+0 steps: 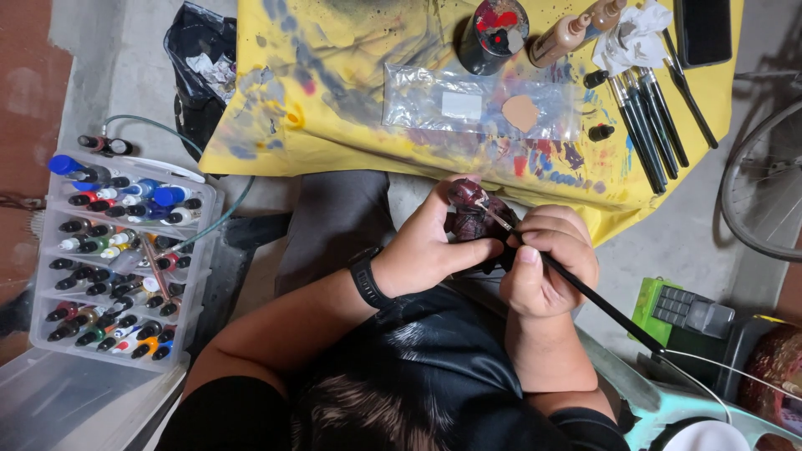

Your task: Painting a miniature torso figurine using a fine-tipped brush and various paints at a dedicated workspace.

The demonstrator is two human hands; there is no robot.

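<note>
My left hand (428, 249) grips a small dark red figurine (469, 215) just below the front edge of the yellow cloth-covered table (351, 100). A black band sits on that wrist. My right hand (547, 267) holds a thin black paintbrush (597, 305), its tip touching the figurine's upper part. The brush handle runs down to the right past my forearm. Both hands hover over my lap, pressed close together around the figurine.
On the table lie a clear plastic sheet with paint dabs (480, 104), a dark jar (493, 33), two tan bottles (568, 33), several brushes (652, 117) and a dark phone (703, 30). A clear rack of paint bottles (117, 259) stands left. A wheel (764, 184) is right.
</note>
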